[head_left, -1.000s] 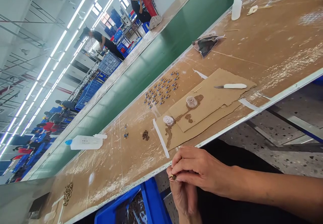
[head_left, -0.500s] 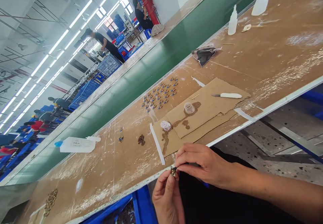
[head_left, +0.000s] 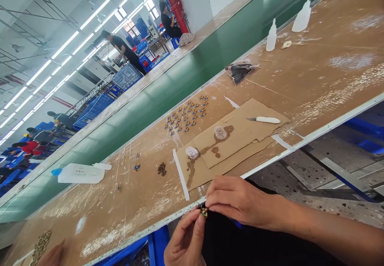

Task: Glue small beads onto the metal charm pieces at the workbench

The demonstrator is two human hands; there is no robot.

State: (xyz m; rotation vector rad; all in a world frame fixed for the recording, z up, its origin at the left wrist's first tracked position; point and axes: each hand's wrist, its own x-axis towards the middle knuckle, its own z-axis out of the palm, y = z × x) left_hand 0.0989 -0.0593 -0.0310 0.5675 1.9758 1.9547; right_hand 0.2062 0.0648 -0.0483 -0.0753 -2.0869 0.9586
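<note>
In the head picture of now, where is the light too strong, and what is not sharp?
Head view: the ceiling tube lights are overexposed; the green strip shows pale glare; the small part between the fingers is too small and soft to read; the whole scene looks tilted.

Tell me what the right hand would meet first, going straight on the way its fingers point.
The small gold-and-dark piece held in the left hand. It sits right at the fingertips of the right hand, which may already touch it; depth is unclear there.
</note>
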